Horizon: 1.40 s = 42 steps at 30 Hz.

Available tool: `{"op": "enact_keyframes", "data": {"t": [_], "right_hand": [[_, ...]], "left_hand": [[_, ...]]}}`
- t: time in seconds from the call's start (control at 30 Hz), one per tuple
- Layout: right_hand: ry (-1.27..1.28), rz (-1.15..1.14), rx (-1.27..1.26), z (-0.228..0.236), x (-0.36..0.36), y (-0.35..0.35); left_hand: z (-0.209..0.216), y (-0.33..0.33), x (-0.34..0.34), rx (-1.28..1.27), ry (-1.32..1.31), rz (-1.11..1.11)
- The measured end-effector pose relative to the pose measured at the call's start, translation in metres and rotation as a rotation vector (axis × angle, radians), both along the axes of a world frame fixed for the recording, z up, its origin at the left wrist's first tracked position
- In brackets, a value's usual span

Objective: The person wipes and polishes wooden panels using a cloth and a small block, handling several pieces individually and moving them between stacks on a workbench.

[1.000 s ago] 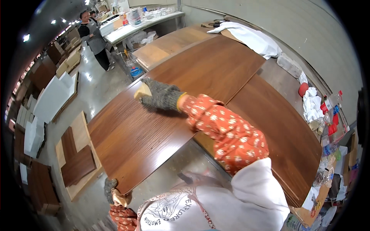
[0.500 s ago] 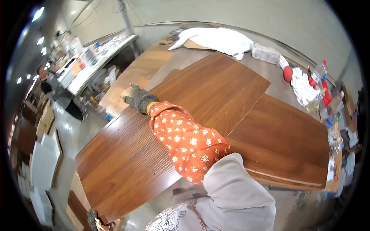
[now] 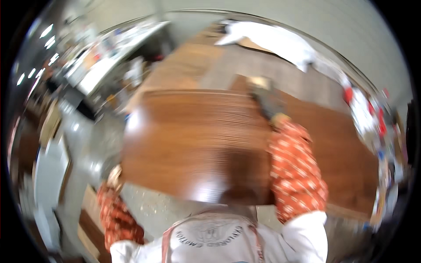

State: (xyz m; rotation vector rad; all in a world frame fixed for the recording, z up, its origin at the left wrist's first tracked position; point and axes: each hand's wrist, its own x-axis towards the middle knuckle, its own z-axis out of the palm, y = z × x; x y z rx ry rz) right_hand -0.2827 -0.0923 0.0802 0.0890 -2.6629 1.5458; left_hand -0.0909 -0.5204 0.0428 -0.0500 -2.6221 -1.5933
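A glossy brown wood-grain panel (image 3: 193, 131) lies in front of me, its near edge jutting past the table. At its left edge, close to the near corner, my left hand (image 3: 115, 177) has its fingers closed on the board. My right hand (image 3: 265, 98), in a dark grey knitted glove, rests by the panel's far right corner. Something pale shows at its fingertips, but motion blur hides what it is and how the fingers lie. Under and to the right lies another brown panel (image 3: 333, 149). Orange patterned sleeves cover both forearms.
White cloth (image 3: 272, 39) lies along the table's back. Red and white items (image 3: 366, 114) crowd the right edge. A cluttered white bench (image 3: 118, 52) stands at the far left, with a blurred dark figure (image 3: 76, 101) near it. Pale boards (image 3: 46, 175) lean at the left.
The upper panel has turned until its far edge runs nearly crosswise. My right hand has swung from the left far side to the right; my left hand has risen in view with the edge.
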Motion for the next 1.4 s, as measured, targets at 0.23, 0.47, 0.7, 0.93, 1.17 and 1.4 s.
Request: {"op": "enact_keyframes", "data": {"t": [0.23, 0.47, 0.7, 0.93, 1.17, 1.4], "right_hand": [[0.271, -0.315, 0.096, -0.026, 0.019, 0.142], [0.349, -0.352, 0.117, -0.080, -0.012, 0.232], [0.335, -0.333, -0.270, -0.059, 0.004, 0.234], [0.406, -0.336, 0.556, -0.041, 0.125, 0.168], [0.152, -0.133, -0.139, -0.007, 0.233, 0.009], [0.608, -0.093, 0.733, -0.008, 0.266, -0.148]], "left_hand": [[-0.009, -0.010, -0.017, 0.181, -0.061, -0.126], [-0.039, -0.009, -0.032, 0.366, -0.224, -0.145], [-0.056, 0.006, -0.039, 0.127, 0.115, -0.249], [-0.039, 0.026, -0.034, 0.535, -0.420, -0.224], [-0.115, 0.016, -0.051, 0.351, 0.054, -0.619], [-0.129, 0.029, -0.034, -0.221, 0.435, -0.577]]}}
